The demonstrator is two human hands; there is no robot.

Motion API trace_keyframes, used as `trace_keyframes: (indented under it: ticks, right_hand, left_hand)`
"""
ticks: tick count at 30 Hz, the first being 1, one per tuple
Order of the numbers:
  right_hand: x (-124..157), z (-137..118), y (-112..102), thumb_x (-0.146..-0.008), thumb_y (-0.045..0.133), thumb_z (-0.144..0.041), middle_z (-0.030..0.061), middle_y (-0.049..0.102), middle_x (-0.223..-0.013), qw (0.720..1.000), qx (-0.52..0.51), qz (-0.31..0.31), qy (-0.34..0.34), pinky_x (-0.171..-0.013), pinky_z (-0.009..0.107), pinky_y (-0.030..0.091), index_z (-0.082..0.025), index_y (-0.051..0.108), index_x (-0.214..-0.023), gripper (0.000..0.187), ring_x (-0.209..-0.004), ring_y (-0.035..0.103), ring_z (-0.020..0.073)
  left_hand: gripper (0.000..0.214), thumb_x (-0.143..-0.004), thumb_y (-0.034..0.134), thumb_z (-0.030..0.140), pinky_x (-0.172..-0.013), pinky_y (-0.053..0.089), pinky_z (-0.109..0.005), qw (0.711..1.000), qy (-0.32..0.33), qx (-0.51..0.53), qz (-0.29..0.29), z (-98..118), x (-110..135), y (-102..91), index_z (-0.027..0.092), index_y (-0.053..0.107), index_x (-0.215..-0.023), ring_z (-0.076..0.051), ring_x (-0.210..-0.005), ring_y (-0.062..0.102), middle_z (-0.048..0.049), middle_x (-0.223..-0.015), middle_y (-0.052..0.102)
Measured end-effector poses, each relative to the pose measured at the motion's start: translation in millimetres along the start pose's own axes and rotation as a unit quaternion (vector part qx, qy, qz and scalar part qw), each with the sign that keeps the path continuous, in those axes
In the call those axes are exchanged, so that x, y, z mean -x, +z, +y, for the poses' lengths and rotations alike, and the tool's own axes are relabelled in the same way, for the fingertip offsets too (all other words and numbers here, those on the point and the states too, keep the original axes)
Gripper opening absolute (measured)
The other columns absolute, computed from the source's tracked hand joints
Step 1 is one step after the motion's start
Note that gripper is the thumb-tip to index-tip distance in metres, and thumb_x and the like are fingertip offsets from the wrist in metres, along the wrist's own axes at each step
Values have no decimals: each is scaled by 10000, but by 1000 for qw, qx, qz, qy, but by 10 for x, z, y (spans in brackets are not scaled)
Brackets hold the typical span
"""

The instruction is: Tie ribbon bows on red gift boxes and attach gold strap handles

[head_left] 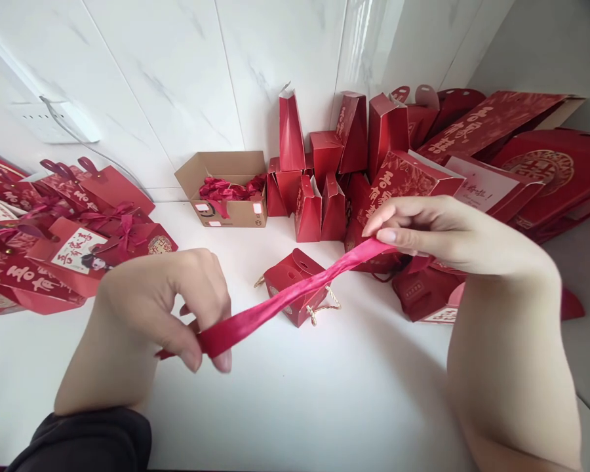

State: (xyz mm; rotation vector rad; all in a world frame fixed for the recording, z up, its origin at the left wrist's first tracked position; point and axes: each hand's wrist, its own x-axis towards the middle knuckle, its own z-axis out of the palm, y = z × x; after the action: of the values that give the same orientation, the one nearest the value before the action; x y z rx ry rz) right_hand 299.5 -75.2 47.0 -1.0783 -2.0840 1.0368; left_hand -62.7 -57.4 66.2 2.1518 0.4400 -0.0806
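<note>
While both hands hold it stretched in the air, the red satin ribbon (280, 303) is at the middle of the frame, running slantwise from lower left up to the right. The left hand (177, 301), at centre left, pinches it between thumb and fingers, and a short tail comes out behind them. The right hand (435, 229), at centre right, pinches the other end between thumb and fingertips. On the left arm, a dark sleeve (88, 439) shows in the lower left corner.

Behind the ribbon, and partly covered by it, a small red gift box (281, 273) with twisted gold cord (313, 314) stands on the white tabletop (285, 406). Above it, left of the upper centre, an open cardboard box (231, 217) contains a heap of red ribbons (231, 189); three small pale stickers are on its front.

To the right of this box, tapered red cartons (291, 131) stand in a group, some of them stacked. At the upper right, larger red gift boxes (541, 167) are piled, several with gold print. At the left edge lies another crowded pile of red gift bags (61, 262), and some have ribbon bows (126, 225). Marble-patterned wall tiles (167, 72) fill the top, with a white socket panel (59, 124) at upper left.
</note>
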Motion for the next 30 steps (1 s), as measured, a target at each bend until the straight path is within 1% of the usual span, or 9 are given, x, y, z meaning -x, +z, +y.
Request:
trace_keyframes:
  ticks: [3,6,9,11,13,16,22,26,30]
  right_hand:
    - [94,-35,-41,-920,598,-357,-3,579,-731,999,0,31,-11,-551,220,431,-236,662,-992,155,-637,533,96]
    - [131,-42,-55,-930,586,-294,1,592,-701,999,-29,-7,-26,-514,214,448,-243,701,-971,133,-596,547,91]
    - [108,-29,-58,-960,517,-232,37,664,-806,987,-80,-104,-96,-601,257,511,-238,743,-954,226,-663,609,114]
    - [79,-7,-61,-971,464,-183,56,694,-857,976,-113,-139,-127,-684,297,540,-223,753,-989,292,-734,651,142]
    - [64,19,-69,-961,444,-134,70,720,-902,972,-140,-136,-132,-734,323,561,-213,748,-1048,326,-803,685,174]
    - [96,46,-97,-946,465,-110,68,743,-1007,974,-132,-110,-150,-789,338,591,-248,731,-1117,346,-910,714,208]
    - [207,25,-177,-900,543,-56,42,758,-1000,975,-70,-63,-201,-763,321,623,-322,722,-1132,396,-909,734,201]
    - [141,21,-150,-846,657,-115,72,760,-952,989,-67,-84,-103,-734,312,616,-247,740,-1095,294,-853,738,208]
    - [-41,7,26,-876,647,-284,74,737,-807,991,-65,-116,-14,-683,271,557,-149,775,-936,195,-740,693,162]
  left_hand:
    - [302,-727,763,350,-582,510,-221,992,-111,-44,-50,80,-74,-78,328,761,-1028,-159,-678,669,-34,-845,757]
    - [320,-791,665,471,-634,510,-236,971,-201,-117,56,84,-252,23,310,725,-1062,-177,-840,661,-22,-1041,717]
    - [468,-814,585,588,-826,511,-308,939,-200,-174,221,15,-482,246,276,637,-1159,-228,-1059,612,-44,-1209,638]
    - [695,-754,606,667,-963,464,-378,921,-188,-210,268,-54,-627,409,271,522,-1319,-285,-1233,515,-77,-1377,530]
    - [936,-697,605,739,-1078,363,-459,915,-188,-249,257,-129,-737,541,257,365,-1463,-349,-1369,370,-107,-1524,370]
    - [1026,-719,554,762,-1155,231,-505,911,-206,-275,227,-228,-803,625,226,231,-1532,-374,-1462,187,-124,-1609,188]
    - [937,-779,632,594,-1161,274,-424,955,-182,-194,129,-315,-691,434,315,167,-1543,-315,-1462,241,-50,-1616,198]
    - [826,-798,683,347,-1186,237,-400,976,-115,-174,68,-341,-607,265,338,270,-1513,-276,-1483,196,-19,-1603,244]
    - [736,-821,660,278,-1199,216,-406,977,-97,-159,101,-277,-584,234,317,348,-1485,-267,-1485,195,-28,-1608,229]
